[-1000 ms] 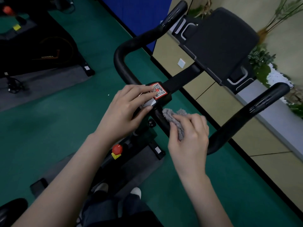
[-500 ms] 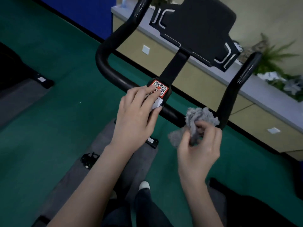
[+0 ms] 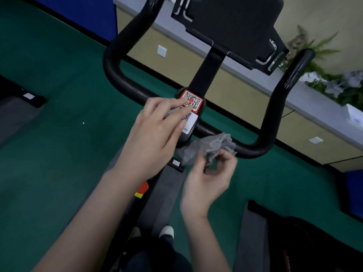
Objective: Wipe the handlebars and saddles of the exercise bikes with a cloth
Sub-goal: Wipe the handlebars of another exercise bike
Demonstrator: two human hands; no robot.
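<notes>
A black U-shaped handlebar (image 3: 125,81) of an exercise bike fills the middle of the view, with a black tablet holder (image 3: 235,30) above its stem. My left hand (image 3: 155,132) lies flat on the centre clamp, fingertips on the red QR sticker (image 3: 194,102). My right hand (image 3: 208,177) pinches a crumpled grey cloth (image 3: 208,147) just below the right part of the crossbar, next to the clamp. Whether the cloth touches the bar is unclear. No saddle is in view.
Green floor (image 3: 59,154) surrounds the bike, with a grey mat (image 3: 167,193) under it. A red knob (image 3: 143,187) sits on the frame below. Another bike's base (image 3: 304,242) is at lower right, a low ledge with plants (image 3: 334,83) behind.
My right hand lifted the cloth off the crossbar and bunched it in its fingertips. The view swung so the handlebar faces me squarely. My left hand stayed on the clamp.
</notes>
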